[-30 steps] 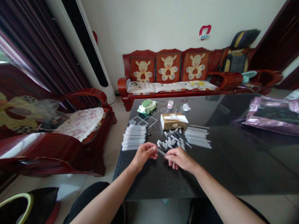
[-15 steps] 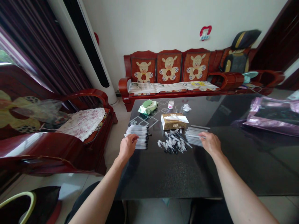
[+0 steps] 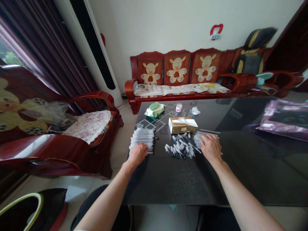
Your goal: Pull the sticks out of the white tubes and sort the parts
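My left hand (image 3: 138,155) rests at the near end of a row of capped pens (image 3: 143,136) on the left of the dark table. Its fingers are curled together; whatever they may hold is hidden. My right hand (image 3: 211,149) lies over a row of clear pen barrels (image 3: 197,137), its fingers stretched out and covering much of them. Between both hands is a loose heap of pen caps and thin dark-tipped pieces (image 3: 181,147), too small to tell apart fully.
Behind the heap stands a tissue box (image 3: 182,128). A green pack of wipes (image 3: 155,110), a small white cup (image 3: 178,107) and crumpled tissue (image 3: 195,111) are farther back. A purple plastic package (image 3: 267,122) lies right. The table's near edge (image 3: 173,204) faces me.
My left hand has shifted slightly nearer and to the right along the pens. My right hand has moved left and farther over the barrels. The view has shifted a little.
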The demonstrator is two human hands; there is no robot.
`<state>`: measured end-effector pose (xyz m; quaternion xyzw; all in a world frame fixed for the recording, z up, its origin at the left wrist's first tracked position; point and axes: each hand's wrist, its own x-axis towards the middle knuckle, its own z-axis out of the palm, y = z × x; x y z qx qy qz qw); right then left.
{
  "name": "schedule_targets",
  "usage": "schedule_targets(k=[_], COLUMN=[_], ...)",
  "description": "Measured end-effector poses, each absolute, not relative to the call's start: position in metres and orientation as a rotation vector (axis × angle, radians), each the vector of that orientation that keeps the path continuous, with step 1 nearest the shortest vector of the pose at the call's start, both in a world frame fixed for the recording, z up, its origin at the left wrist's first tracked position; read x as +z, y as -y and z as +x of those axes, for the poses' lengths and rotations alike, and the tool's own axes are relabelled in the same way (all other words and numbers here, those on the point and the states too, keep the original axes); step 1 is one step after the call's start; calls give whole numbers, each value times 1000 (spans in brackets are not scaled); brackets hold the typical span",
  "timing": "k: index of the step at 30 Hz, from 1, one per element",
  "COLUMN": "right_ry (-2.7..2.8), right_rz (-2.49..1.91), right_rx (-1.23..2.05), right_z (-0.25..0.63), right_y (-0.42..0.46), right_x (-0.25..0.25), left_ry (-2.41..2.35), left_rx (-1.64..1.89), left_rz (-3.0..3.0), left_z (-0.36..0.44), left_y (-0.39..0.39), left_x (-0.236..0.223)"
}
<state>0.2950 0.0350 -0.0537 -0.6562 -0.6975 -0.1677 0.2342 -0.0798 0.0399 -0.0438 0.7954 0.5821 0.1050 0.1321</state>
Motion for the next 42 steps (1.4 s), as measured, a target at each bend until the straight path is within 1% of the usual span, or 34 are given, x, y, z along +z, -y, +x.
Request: schedule_targets(k=[3, 5, 7, 12, 14, 17, 20, 24, 26, 29, 31, 35, 38, 42], right_ry=[1942, 1954, 1923, 1785, 1651, 1514, 1455, 1393, 1318, 1209, 1185, 1235, 1230, 1172], right_rz=[-1700, -1656, -1635, -1530, -1526, -1507, -1451, -1392, -1377, -1335, -1295, -1229, -1214, -1194], right_rx=[-355, -196, 77, 1081, 1340, 1554, 1680, 1721, 1699, 1636, 1620, 1667, 1733, 1827], right_z=[265, 245, 226, 192, 185, 179, 177, 177, 178, 181, 182, 178, 174, 173], right_y=[-24, -14, -4, 13, 15, 17, 18, 19, 18, 17, 17, 20, 22, 23], right_x=[-47, -45, -46, -58, -63, -66, -64, -61, -59, -55, -52, -49, -49, -47], left_ry=[-1638, -1570, -1484, -1277, -1187, -1094, -1063, -1032, -1091, -1263, -1263, -979, -867, -840], left_rx=[279, 266, 262, 370, 446, 511, 535, 660, 862, 1095, 1069, 983, 1020, 1048], left_rz=[2341, 2391, 2442, 2537, 2589, 2657, 2699, 2649, 2502, 2034, 1633, 1024, 865, 828], left_z=[-77, -73, -67, -45, -37, -28, -23, -20, -21, -26, -29, -29, -27, -25], left_y=[-37, -33, -28, -14, -9, -5, -2, 0, -1, -7, -12, -18, -18, -18], left_x=[-46, -47, -47, -39, -36, -35, -37, -39, -38, -41, -45, -56, -60, -59])
